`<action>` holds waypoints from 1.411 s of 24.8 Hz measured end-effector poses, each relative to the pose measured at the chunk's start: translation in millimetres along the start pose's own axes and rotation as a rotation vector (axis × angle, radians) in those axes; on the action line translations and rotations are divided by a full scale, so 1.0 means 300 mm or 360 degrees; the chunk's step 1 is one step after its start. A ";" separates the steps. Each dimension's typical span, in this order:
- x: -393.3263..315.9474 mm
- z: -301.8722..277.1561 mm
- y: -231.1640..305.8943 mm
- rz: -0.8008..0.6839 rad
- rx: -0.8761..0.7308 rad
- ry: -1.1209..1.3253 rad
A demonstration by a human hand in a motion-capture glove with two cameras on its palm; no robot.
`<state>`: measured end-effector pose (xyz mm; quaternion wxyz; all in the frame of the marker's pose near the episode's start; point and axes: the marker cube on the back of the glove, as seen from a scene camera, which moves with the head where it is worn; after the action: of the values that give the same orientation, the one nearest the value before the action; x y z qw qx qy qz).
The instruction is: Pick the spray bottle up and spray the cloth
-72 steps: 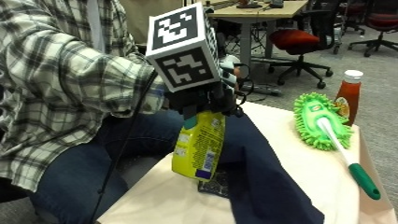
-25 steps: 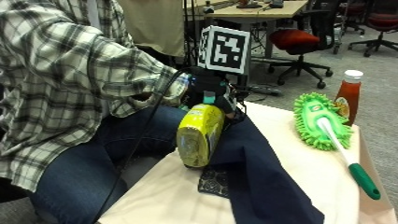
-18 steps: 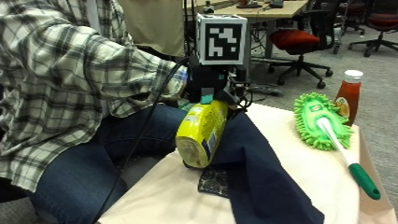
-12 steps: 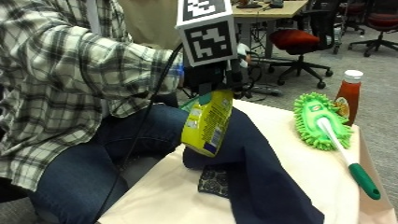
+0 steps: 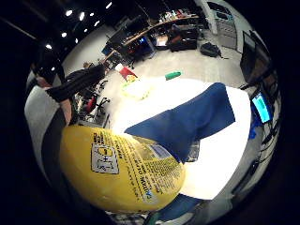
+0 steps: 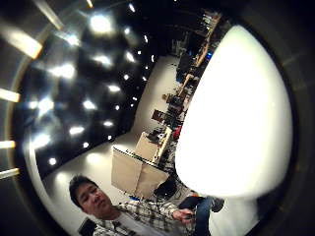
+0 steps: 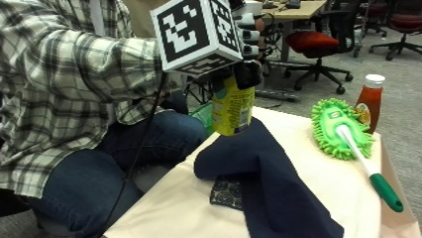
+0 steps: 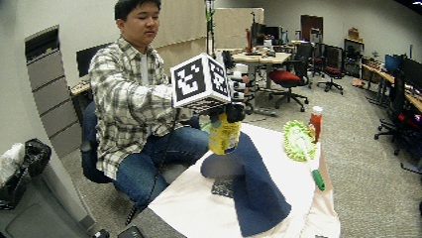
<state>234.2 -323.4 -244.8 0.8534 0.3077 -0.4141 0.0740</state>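
Yellow plastic catches the eye first: the spray bottle (image 7: 232, 106) is up off the table, gripped by the person's gloved right hand (image 7: 240, 69), whose black fingers curl round its upper part. The bottle hangs roughly upright above the near end of the dark blue cloth (image 7: 264, 178), its base close over the folds; I cannot tell whether it touches them. In the little finger side palm view the bottle's labelled body (image 5: 122, 168) fills the space close to the palm, with the blue cloth (image 5: 187, 124) spread beyond it across the pale tabletop.

The cloth lies lengthwise over the table (image 7: 316, 178), which is covered in a cream sheet, and partly drapes over a small dark patterned square (image 7: 227, 192) that peeks out at its edge. Off to the far side, well apart from the bottle, a bright green fluffy duster (image 7: 336, 126) lies flat with its white and green handle pointing toward the table's near corner. Just beyond the duster's head stands a red sauce bottle (image 7: 369, 101) with a white cap, upright.

The person sits beside the table in a plaid shirt (image 7: 66, 84) and jeans.
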 end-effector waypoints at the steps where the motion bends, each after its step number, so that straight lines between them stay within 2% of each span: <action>1: -0.009 0.002 -0.001 -0.0013 0.0011 -0.0051; 6: -0.073 0.057 -0.007 -0.0125 0.0036 -0.0549; 10: -0.106 0.134 -0.027 -0.0197 -0.0010 -0.0744; 22: -0.075 0.569 -0.121 -0.0275 -0.0257 -0.0624; 35: 0.111 0.883 -0.103 -0.0111 -0.0426 -0.0593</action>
<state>92.2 -507.8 -110.2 0.7974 0.2144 -0.5598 -0.0693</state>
